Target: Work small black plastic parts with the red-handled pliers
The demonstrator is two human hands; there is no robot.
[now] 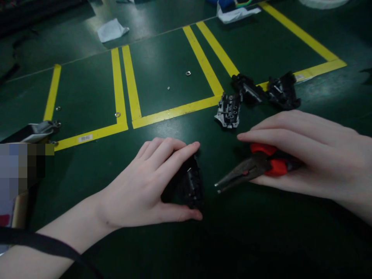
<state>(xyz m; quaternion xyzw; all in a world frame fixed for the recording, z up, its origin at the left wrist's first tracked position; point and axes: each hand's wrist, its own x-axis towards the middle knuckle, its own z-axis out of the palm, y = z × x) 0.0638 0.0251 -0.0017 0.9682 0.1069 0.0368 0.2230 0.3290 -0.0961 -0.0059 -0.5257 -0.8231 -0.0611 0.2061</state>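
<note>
My left hand is closed around a small black plastic part on the green table, thumb at its near end and fingers at its far end. What exactly the part is I cannot make out. In my right hand is a pair of needle-nose pliers with red grips. Their jaws are slightly apart and point at the black part, with a gap between. Beyond the pliers lies a black and silver mechanical part, beside two dark broken-looking pieces, one in the middle and one further right.
Yellow tape marks out rectangles on the green tabletop. Small metal rings, such as this ring, lie about. White scraps sit toward the back. A dark and silver object is at the left, and a black strap crosses the lower left.
</note>
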